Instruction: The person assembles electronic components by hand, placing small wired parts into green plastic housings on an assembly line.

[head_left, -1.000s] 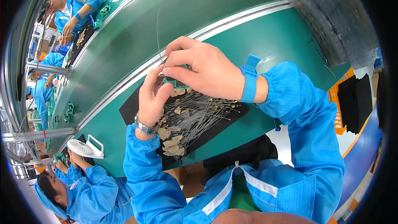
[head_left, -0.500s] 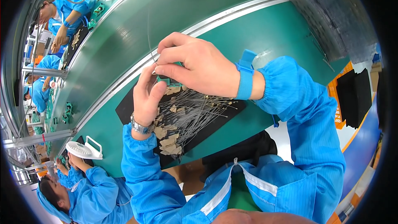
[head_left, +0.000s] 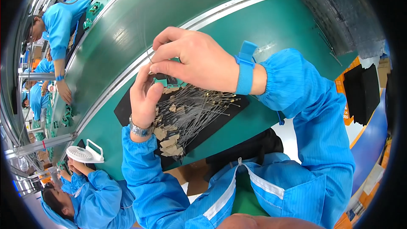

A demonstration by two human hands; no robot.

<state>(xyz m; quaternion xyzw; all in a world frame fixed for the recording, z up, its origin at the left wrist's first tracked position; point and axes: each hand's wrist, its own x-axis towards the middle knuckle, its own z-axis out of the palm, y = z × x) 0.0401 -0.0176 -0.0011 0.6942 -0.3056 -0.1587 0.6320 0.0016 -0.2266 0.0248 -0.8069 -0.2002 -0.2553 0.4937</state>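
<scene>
My right hand (head_left: 199, 59), with a blue strap round its wrist, pinches a thin grey cable (head_left: 147, 51) whose free length rises above the fingers. Close against those fingertips is my left hand (head_left: 143, 95), its fingers curled upward and its thumb bent. What the left fingers grip is hidden. A small green part (head_left: 163, 82) shows beside the left thumb; I cannot tell whether it is held or lies on the mat. Below both hands, a heap of thin grey cables (head_left: 197, 112) with small gold-coloured ends covers a black mat (head_left: 123, 107), among torn tan paper-like pieces (head_left: 171, 145).
A metal rail (head_left: 235, 7) separates my green tabletop (head_left: 271, 29) from a green belt-like surface beyond it. A white handheld fan (head_left: 86, 153) stands at the left. Co-workers in blue sit along the left side. A grey metal panel (head_left: 335, 17) stands at the far right.
Both my hands have shifted slightly left, still together, and the cable's upper end is harder to see. A co-worker at the upper left has stretched an arm down toward the belt.
</scene>
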